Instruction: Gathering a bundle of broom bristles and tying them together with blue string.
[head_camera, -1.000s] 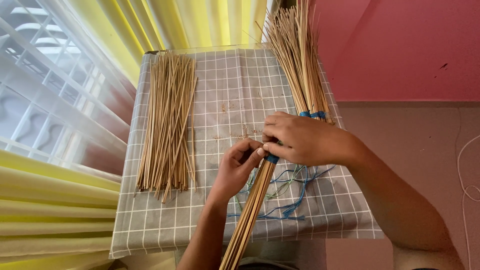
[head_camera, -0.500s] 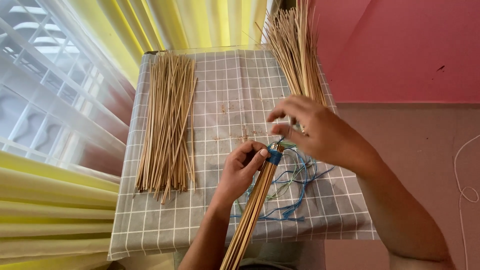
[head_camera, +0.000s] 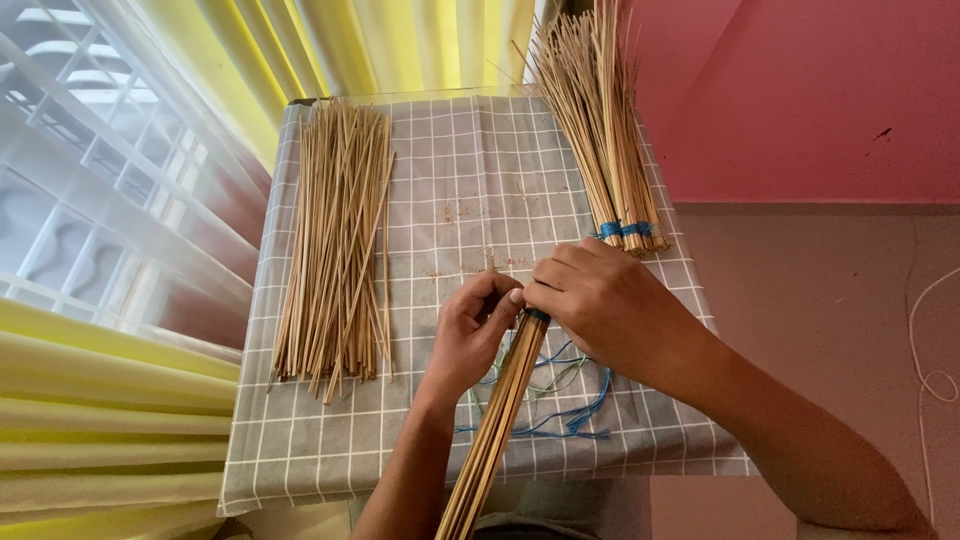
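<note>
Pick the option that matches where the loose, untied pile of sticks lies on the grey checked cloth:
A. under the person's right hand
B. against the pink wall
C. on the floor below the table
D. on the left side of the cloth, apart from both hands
D: the loose pile of sticks lies on the left part of the checked cloth, well clear of the left hand and right hand, which meet at a separate bundle.

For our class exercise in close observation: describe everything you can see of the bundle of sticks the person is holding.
The bundle of sticks is a tight sheaf of thin, straight, pale tan stalks, like dried reed or bamboo. It slants from the bottom edge up to the middle of the checked cloth. Blue string shows at its upper end, where the left hand and right hand pinch it. Its lower end runs out of view.
</note>
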